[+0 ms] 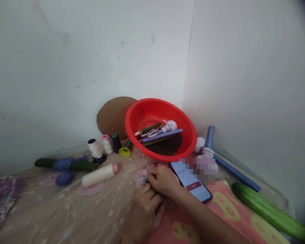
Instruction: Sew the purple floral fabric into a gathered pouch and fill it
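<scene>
Both hands meet at the bottom middle of the bed-like surface. My right hand (163, 181) pinches a small piece of floral fabric (142, 175), fingers closed on its edge. Just under it, my left hand (146, 211) curls its fingers around the same fabric bundle. A phone (193, 183) with a lit screen lies right beside my right wrist. The red basin (185, 127) stands just behind the hands and holds wrapped sticks, scissors, a small fabric ball and dark grains.
Several thread spools (107, 144) stand left of the basin, with a large cream spool (99, 174) lying down. A cardboard disc (113, 115) leans on the wall. Blue wrapped sticks (234, 173) and a green cucumber-like gourd (269, 211) lie right. A pink towel (231, 217) covers the near right.
</scene>
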The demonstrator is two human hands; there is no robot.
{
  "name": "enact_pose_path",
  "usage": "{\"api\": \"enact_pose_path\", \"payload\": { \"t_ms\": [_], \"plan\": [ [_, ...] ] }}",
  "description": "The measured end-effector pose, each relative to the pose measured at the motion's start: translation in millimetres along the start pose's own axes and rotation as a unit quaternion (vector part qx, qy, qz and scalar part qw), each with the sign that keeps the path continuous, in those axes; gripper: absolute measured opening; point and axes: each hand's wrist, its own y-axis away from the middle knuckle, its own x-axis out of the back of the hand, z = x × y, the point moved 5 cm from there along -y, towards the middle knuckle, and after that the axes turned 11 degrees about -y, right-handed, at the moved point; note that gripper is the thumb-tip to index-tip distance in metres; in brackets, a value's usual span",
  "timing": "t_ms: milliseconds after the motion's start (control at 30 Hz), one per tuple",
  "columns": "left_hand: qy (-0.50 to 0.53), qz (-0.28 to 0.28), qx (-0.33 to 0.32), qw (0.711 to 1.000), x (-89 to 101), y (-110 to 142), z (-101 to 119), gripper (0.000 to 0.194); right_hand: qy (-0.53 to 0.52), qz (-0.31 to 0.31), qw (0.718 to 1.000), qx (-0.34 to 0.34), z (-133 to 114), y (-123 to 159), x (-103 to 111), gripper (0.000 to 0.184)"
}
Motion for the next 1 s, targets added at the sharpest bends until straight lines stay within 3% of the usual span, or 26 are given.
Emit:
{"api": "enact_pose_path", "payload": {
  "t_ms": [233, 333, 400, 533, 600, 667, 833, 1000],
  "plan": [
    [0.009, -0.005, -0.003, 1.000, 2.9, -1, 2, 0.011, 0.049, 0.015, 0.998, 0.021, 2, -5, -10, 0.037],
    [-0.003, 0.001, -0.008, 1.000, 3.5, -2, 3, 0.012, -0.021, 0.034, 0.999, 0.007, 4, -7, -10, 0.034],
    [-0.011, 0.008, -0.011, 1.000, 3.6, -2, 3, 0.013, -0.134, 0.050, 0.990, -0.020, 4, -7, -6, 0.031],
    [-0.023, 0.014, -0.011, 1.000, 3.4, -2, 3, 0.016, -0.410, 0.058, 0.907, -0.077, 1, -14, 13, 0.036],
    [-0.031, 0.008, -0.010, 0.999, 2.7, -2, 3, 0.016, -0.478, 0.077, 0.869, -0.104, 4, -24, 31, 0.036],
    [-0.037, 0.003, -0.012, 0.999, 2.3, -2, 3, 0.017, -0.503, 0.091, 0.850, -0.125, 13, -39, 50, 0.034],
    [-0.052, 0.023, -0.024, 0.998, 5.6, -4, 5, 0.018, -0.373, 0.117, 0.908, -0.153, 55, -81, 78, 0.033],
    [-0.054, 0.032, -0.028, 0.998, 8.8, -6, 6, 0.019, -0.239, 0.045, 0.951, -0.189, 94, -100, 73, 0.011]
  ]
}}
